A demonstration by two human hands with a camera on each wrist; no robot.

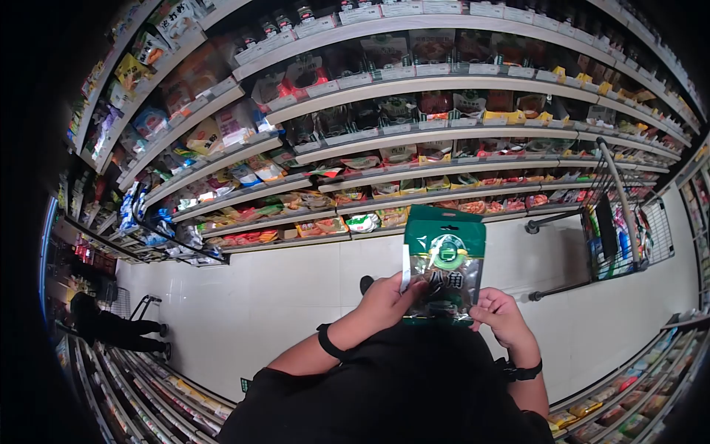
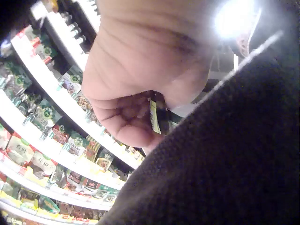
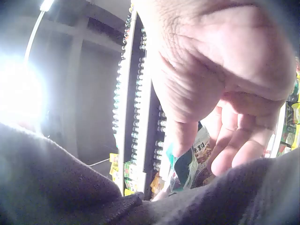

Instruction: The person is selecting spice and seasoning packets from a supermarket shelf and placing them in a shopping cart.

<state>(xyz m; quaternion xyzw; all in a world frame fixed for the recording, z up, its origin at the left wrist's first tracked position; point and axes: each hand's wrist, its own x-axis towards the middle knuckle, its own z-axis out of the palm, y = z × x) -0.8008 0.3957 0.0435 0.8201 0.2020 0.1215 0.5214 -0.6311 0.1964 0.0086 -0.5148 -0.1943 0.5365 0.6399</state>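
A green packet with a clear lower part and a round logo (image 1: 446, 254) is held upright in front of the person's chest. The left hand (image 1: 386, 300) grips its left edge, thumb across the front. At the lower right corner, the right hand (image 1: 499, 317) pinches it between thumb and fingers. In the left wrist view the left hand (image 2: 145, 70) has its fingers curled round the packet's edge, most of which is hidden. The right wrist view shows the right hand (image 3: 225, 79) with thumb and fingers on the packet (image 3: 200, 152).
Long shelves (image 1: 473, 78) full of packets and jars curve ahead. A shopping cart (image 1: 632, 229) with goods stands at the right on the pale tiled floor (image 1: 296, 285). Another person in dark clothes (image 1: 111, 329) is at the far left beside a cart. More shelves line the near side.
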